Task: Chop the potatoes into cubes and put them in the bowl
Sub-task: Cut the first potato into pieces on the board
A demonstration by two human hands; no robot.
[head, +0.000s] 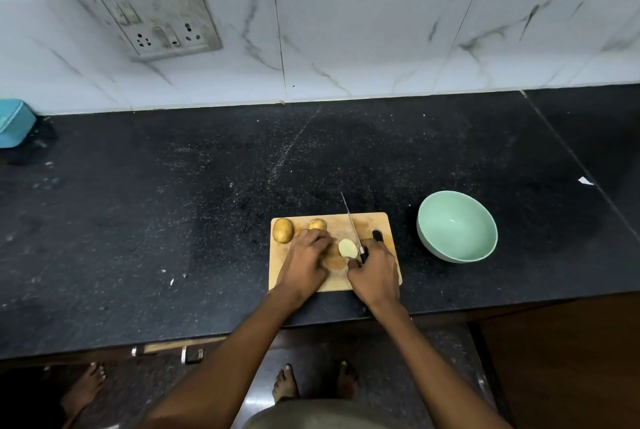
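The right hand (375, 276) is gripping the handle of the knife (353, 226), fingers curled fully round it, blade pointing away. Just left of it, the left hand (306, 257) is pressing down on the cut potato (347, 248), whose pale face is showing beside the blade. These fingers are lying close to the edge, so a slip on the round skin could cut them. Farther left, two whole potatoes (283, 230) are waiting on the cutting board (382, 221). The bowl (457, 226) is sitting to the right, apart from the board, so cubes may fall on the way.
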